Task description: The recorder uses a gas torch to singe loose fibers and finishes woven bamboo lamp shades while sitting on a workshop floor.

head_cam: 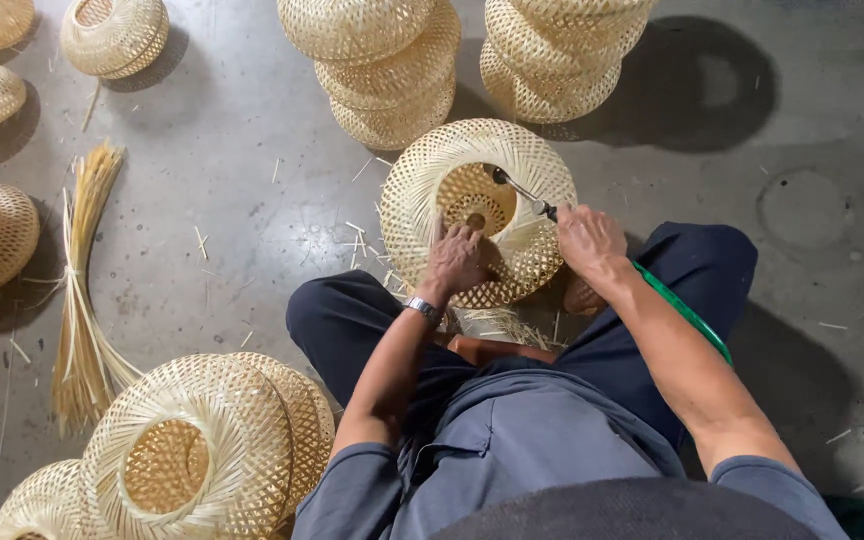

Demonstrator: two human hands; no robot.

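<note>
Head view, left hand (pixel 455 258) steadying woven basket (pixel 479 210), right hand (pixel 589 240) gripping tool (pixel 524 191)

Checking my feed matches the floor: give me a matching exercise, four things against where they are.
Things:
1. left hand
2. right hand
3. bundle of bamboo strips
4. wristwatch

Places:
A. lying on the floor at the left
B. on the left wrist
C. gripping a green-handled tool
D. pressed on the woven basket

Pairs: 1-D, 2-C, 3-A, 4-B
</note>
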